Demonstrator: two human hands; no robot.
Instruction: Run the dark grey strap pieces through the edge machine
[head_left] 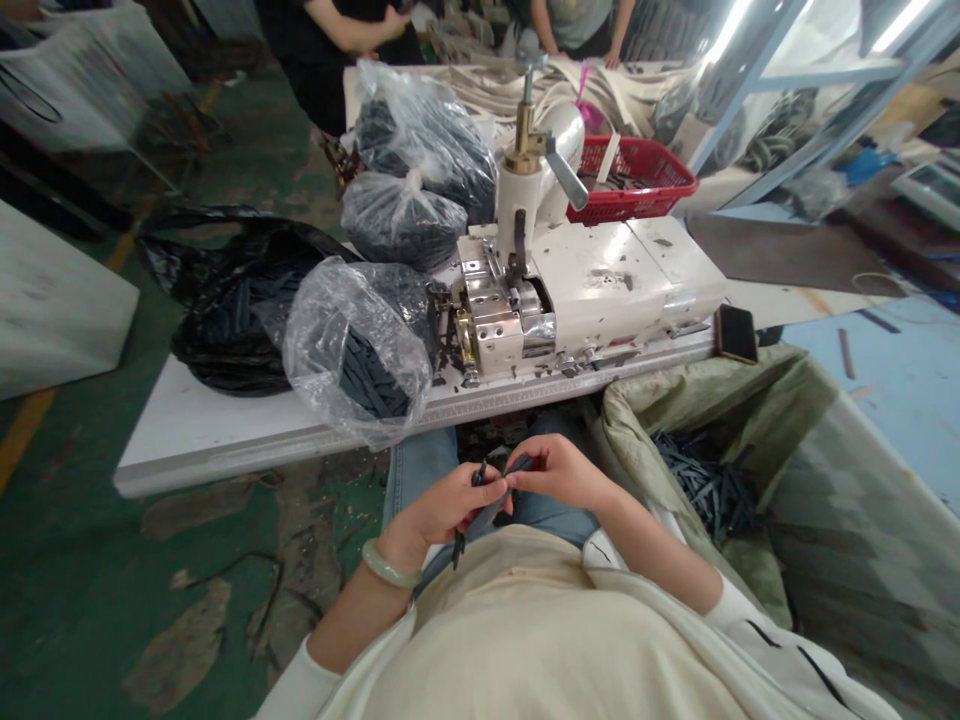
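Above my lap, my left hand is closed around several dark strips, whose ends stick out below and above the fingers. My right hand meets it at the fingertips and pinches the end of a dark strip. Just beyond my hands stands a cream sewing-type machine with a metal work area at its left end. To its left, an open clear plastic bag holds more dark strips. Fingers hide how many strips each hand has.
A black bag of strips and tied clear bags sit left on the white table. Behind the machine is a red basket. A phone lies by a cloth-lined bin of strips. Two people stand beyond.
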